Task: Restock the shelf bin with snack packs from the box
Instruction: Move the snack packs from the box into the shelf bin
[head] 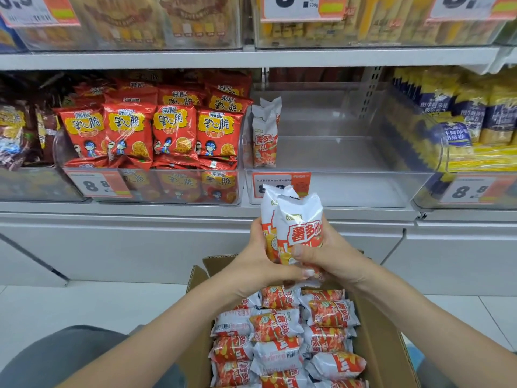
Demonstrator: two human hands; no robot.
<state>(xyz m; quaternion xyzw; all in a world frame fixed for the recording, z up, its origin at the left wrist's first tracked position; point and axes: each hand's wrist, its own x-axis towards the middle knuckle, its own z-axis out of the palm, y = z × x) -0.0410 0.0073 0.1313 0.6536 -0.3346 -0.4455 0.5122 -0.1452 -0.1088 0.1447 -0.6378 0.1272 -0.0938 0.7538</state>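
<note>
Two white-and-red snack packs (296,225) stand upright between my hands, above the open cardboard box (377,340) and below the shelf. My left hand (257,261) grips them from the left, thumb across the bottom. My right hand (333,253) grips them from the right, thumb on the front pack. The box holds several more of the same packs (282,331) lying flat. The clear shelf bin (349,186) ahead is mostly bare, with a few packs (265,135) standing at its left wall.
A bin of red snack bags (151,135) sits left of the clear bin, and yellow-and-blue packs (475,121) fill the bin to the right. Orange price tags hang on the bin fronts. An upper shelf carries more goods. White floor tiles lie beside the box.
</note>
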